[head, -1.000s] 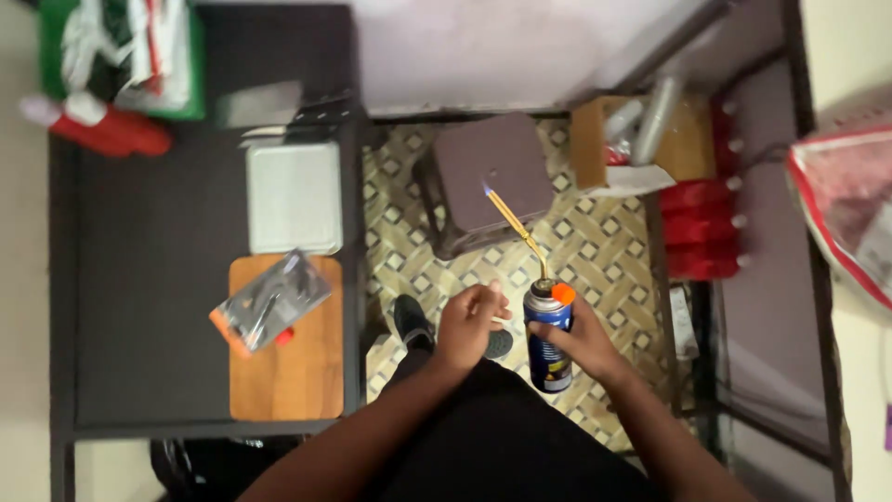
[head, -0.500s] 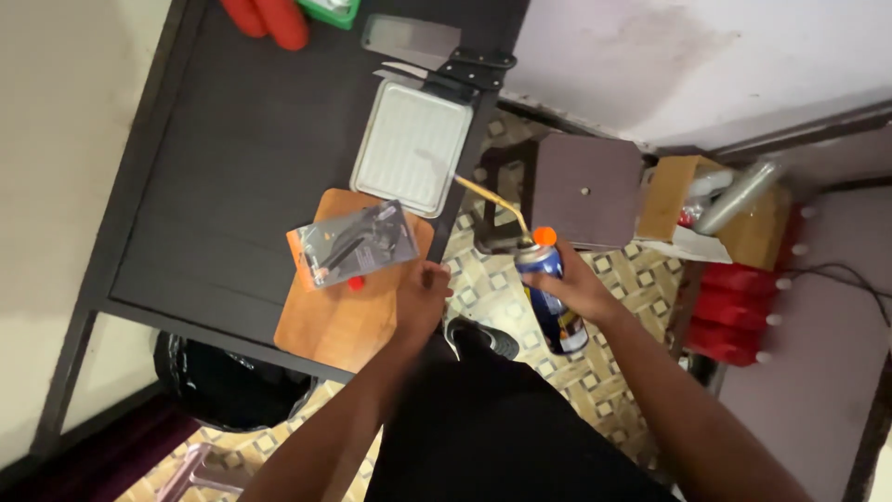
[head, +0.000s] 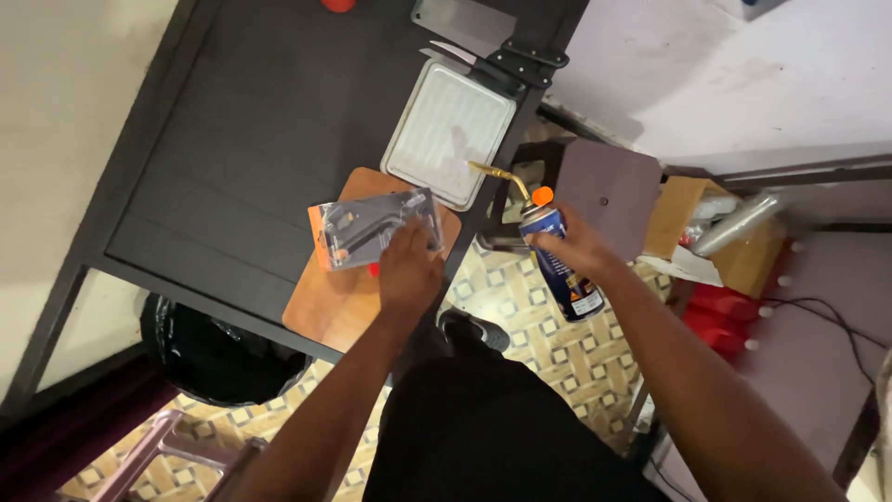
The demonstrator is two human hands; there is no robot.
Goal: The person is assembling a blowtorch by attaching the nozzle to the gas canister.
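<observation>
My right hand [head: 578, 249] grips a blue canister [head: 563, 265] with an orange knob and a thin brass nozzle [head: 499, 176] that points toward the table edge. My left hand [head: 409, 270] rests on the near end of a clear plastic blister pack [head: 372, 226] with an orange backing. The pack lies on a wooden cutting board [head: 339, 296] at the near corner of the black table [head: 232, 139]. A white ribbed tray [head: 448, 132] sits just beyond the board.
A black bin [head: 209, 358] stands under the table. A purple-brown stool [head: 609, 195] and a cardboard box [head: 692, 228] with a silver tube are to the right, beside red items [head: 729, 316]. The floor is patterned tile. Black hinges [head: 520, 58] lie at the table's far edge.
The view has swung left over the table. My left hand has reached from beside the canister to the blister pack on the board. The right hand still holds the canister.
</observation>
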